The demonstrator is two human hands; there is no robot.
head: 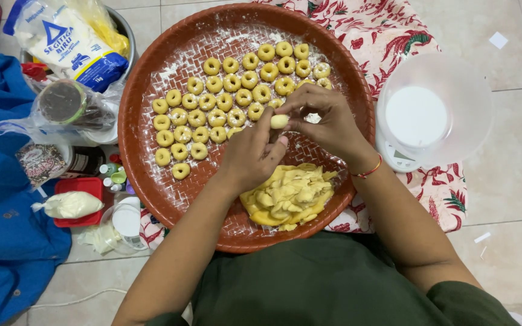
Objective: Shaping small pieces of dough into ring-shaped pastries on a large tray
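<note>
The small lump of dough (279,121) sits pinched between the fingertips of both hands, held just above the middle of the round woven tray (146,181). The left hand (250,158) closes on it from below and the left, the right hand (327,124) from above and the right, so each is equally near. The lump is pale yellow, smooth and roughly oval, its long axis lying about level. The rows of finished dough rings (212,99) lie to the left of it, the heap of cut dough strips (288,196) below.
</note>
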